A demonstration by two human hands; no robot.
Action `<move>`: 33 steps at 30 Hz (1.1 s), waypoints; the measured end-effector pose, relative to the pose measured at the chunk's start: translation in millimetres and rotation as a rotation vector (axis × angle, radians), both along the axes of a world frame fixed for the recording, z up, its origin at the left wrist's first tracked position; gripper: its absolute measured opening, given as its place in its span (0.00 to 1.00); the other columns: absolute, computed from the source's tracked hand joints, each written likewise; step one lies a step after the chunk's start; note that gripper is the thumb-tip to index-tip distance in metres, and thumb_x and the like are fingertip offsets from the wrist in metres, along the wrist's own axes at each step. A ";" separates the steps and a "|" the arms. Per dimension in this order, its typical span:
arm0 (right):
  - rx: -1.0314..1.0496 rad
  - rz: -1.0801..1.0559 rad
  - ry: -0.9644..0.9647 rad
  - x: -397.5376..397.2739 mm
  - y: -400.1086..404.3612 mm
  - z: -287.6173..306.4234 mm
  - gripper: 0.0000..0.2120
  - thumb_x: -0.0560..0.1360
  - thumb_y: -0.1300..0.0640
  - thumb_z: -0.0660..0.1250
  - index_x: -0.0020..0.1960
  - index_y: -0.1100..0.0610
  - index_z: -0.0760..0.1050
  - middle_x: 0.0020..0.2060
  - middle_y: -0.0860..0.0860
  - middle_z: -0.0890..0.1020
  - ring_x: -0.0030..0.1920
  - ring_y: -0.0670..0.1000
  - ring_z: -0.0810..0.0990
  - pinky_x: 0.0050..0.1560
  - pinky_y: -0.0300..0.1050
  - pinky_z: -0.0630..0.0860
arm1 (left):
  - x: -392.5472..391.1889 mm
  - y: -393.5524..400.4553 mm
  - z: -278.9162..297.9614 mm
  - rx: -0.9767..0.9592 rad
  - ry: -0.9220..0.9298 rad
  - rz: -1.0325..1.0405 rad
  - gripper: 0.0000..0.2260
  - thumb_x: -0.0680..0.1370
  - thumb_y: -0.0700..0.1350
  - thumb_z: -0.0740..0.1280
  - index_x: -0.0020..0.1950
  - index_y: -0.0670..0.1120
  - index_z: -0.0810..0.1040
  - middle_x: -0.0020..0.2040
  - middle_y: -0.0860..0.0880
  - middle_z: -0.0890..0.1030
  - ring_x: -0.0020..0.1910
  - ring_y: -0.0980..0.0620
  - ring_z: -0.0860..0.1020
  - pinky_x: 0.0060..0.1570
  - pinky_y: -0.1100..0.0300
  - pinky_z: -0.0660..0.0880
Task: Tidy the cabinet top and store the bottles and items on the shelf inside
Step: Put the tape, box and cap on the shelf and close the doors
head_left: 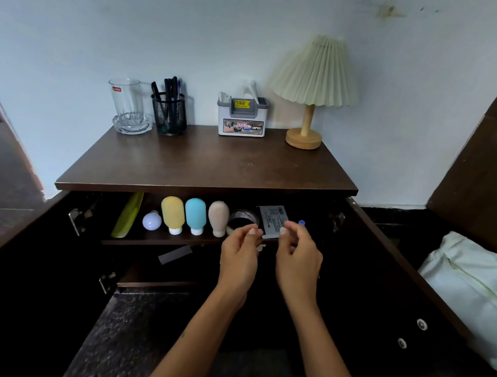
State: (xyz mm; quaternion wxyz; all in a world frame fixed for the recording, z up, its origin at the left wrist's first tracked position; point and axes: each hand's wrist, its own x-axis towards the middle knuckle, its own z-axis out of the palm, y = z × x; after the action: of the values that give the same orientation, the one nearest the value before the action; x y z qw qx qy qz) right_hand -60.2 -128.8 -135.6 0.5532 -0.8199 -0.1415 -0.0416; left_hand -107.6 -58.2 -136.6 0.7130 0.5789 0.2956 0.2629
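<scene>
Both hands (270, 253) before yellow, blue, beige bottles (195, 215) shelved.

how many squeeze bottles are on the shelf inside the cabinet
3, standing cap-down in a row on the upper shelf: the yellow bottle, the blue bottle to its right, then the beige bottle. The dark lower cabinet may hide more.

The shelf (153, 241) inside the cabinet carries three squeeze bottles, one yellow (172, 214), one blue (195, 215) and one beige (218, 217), plus one white bulb (152, 220), one green comb (127, 215) at its left end, one tape roll (242, 219) and one grey card (272, 219). Along the back edge of the cabinet top (212, 165) stand one glass (126, 100) in one glass dish (132, 125), one mesh pen holder (169, 113), one tissue box (242, 120) and one lamp (312, 92). Two hands, left (239, 254) and right (298, 257), are in view.
</scene>
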 end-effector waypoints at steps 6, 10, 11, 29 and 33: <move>-0.005 -0.006 -0.081 -8.3 -26.5 17.8 0.13 0.79 0.52 0.60 0.61 0.53 0.75 0.54 0.49 0.81 0.56 0.47 0.77 0.58 0.41 0.73 | -45.2 8.6 12.8 0.165 0.035 0.049 0.08 0.79 0.46 0.61 0.56 0.50 0.77 0.54 0.50 0.81 0.57 0.55 0.77 0.59 0.58 0.73; -0.116 -0.088 -0.197 -1.1 -57.1 23.6 0.15 0.79 0.52 0.60 0.62 0.54 0.75 0.56 0.51 0.80 0.59 0.51 0.77 0.59 0.44 0.70 | -80.4 34.5 24.6 0.332 0.076 0.158 0.09 0.79 0.45 0.62 0.56 0.47 0.79 0.51 0.51 0.82 0.52 0.57 0.78 0.50 0.64 0.73; -0.158 -0.118 -0.222 0.7 -64.6 24.5 0.15 0.78 0.51 0.60 0.62 0.55 0.75 0.56 0.52 0.80 0.59 0.53 0.76 0.60 0.45 0.69 | -89.4 43.9 24.7 0.375 0.111 0.194 0.10 0.79 0.46 0.62 0.57 0.46 0.79 0.51 0.51 0.82 0.52 0.57 0.78 0.49 0.64 0.73; -0.671 -0.403 0.335 80.2 -179.5 -7.3 0.42 0.72 0.32 0.41 0.67 0.62 0.68 0.64 0.65 0.72 0.63 0.69 0.70 0.66 0.65 0.63 | -276.0 209.8 -0.1 0.745 1.011 0.773 0.23 0.70 0.54 0.53 0.52 0.40 0.77 0.51 0.33 0.80 0.51 0.33 0.78 0.58 0.36 0.71; -0.577 -0.362 0.423 86.3 -180.5 -7.0 0.37 0.75 0.36 0.47 0.71 0.63 0.62 0.67 0.66 0.69 0.66 0.68 0.67 0.68 0.62 0.62 | -290.0 201.6 12.3 0.501 1.142 0.719 0.25 0.76 0.52 0.54 0.56 0.32 0.75 0.56 0.27 0.76 0.56 0.28 0.74 0.62 0.37 0.68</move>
State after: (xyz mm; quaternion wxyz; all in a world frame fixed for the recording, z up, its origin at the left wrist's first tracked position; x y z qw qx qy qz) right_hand 26.1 -309.3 -142.6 0.3006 -0.9438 0.1167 0.0729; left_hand -397.7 143.4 -124.3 0.1620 0.6391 0.7255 0.1974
